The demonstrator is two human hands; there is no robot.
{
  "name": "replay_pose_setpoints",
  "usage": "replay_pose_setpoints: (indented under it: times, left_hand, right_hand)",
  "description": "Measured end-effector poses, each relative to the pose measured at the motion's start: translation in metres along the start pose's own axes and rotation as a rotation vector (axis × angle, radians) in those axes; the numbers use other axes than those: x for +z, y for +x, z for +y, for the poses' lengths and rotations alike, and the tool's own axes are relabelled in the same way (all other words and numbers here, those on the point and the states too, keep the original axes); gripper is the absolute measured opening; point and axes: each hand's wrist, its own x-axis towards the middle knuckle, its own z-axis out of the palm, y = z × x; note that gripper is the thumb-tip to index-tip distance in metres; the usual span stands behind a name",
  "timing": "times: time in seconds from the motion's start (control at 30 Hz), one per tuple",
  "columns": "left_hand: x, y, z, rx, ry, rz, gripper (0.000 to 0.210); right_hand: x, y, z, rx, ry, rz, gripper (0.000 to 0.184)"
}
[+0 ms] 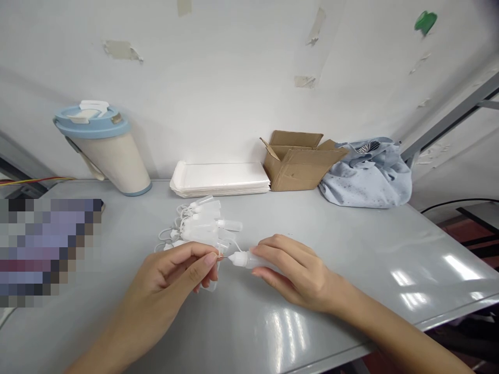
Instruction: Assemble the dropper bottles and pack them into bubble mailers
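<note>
White wall (218, 98) takes up the whole far side, w/ a grey, shiny table (351, 249) running up to it. Light-blue cloth bundle (366, 182) sits far right on the table. Tall cream cup (113, 161) w/ blue lid at far left, lid shut. Open cardboard box (300, 171), flaps up, far side, just left of the cloth. White envelopes (222, 176) lie flat in a stack, just left of the box & well right of the cup. Pile of small clear bottles (200, 221) w/ white tops & cap loops is nearer, mid-table, in front of the envelopes & partly behind the left hand (175, 285). Right hand (294, 270) holds one bottle (255, 259) btwn thumb & fingers, narrow grip round the body; bottle's on its side, raised to mid-scene, near side of the pile, white nozzle (238, 258) pointing left. Left hand, facing it, has thumb & index pinched tight on a thin metal pin (222, 256) right at the nozzle's end; prob. a needle, but too small to be sure.
</note>
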Motion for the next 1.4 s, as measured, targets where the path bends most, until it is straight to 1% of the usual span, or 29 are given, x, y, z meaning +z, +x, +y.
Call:
replay_pose_setpoints:
  times: [0.2, 0.47, 0.7, 0.83, 0.93, 1.07, 1.27, 1.4]
  left_hand:
    - [0.006, -0.003, 0.007, -0.077, 0.006, 0.069, 0.025]
    - [0.009, -0.004, 0.01, -0.064, 0.078, 0.094, 0.028]
    - [0.011, -0.004, 0.01, -0.073, 0.092, 0.05, 0.029]
    - [0.012, -0.004, 0.009, -0.077, 0.068, 0.017, 0.031]
    - [0.012, -0.003, 0.005, -0.052, 0.048, -0.013, 0.029]
    - [0.012, -0.002, 0.003, -0.036, 0.038, -0.02, 0.029]
    - [0.016, -0.004, 0.006, -0.085, 0.007, -0.016, 0.032]
    - [0.018, -0.004, 0.006, -0.094, -0.022, -0.014, 0.03]
  right_hand:
    - [-0.001, 0.001, -0.001, 0.007, -0.009, -0.033, 0.018]
    - [0.0, 0.001, -0.003, 0.016, 0.021, -0.052, 0.017]
    - [-0.001, 0.001, -0.003, 0.022, 0.046, -0.051, 0.018]
    - [0.001, 0.0, -0.004, 0.049, 0.08, -0.023, 0.018]
    - [0.005, -0.001, -0.004, 0.057, 0.105, 0.004, 0.017]
    - [0.009, -0.002, -0.006, 0.064, 0.117, 0.022, 0.017]
    - [0.014, -0.004, -0.009, 0.089, 0.162, 0.019, 0.018]
    - [0.015, -0.006, -0.009, 0.103, 0.188, 0.01, 0.019]
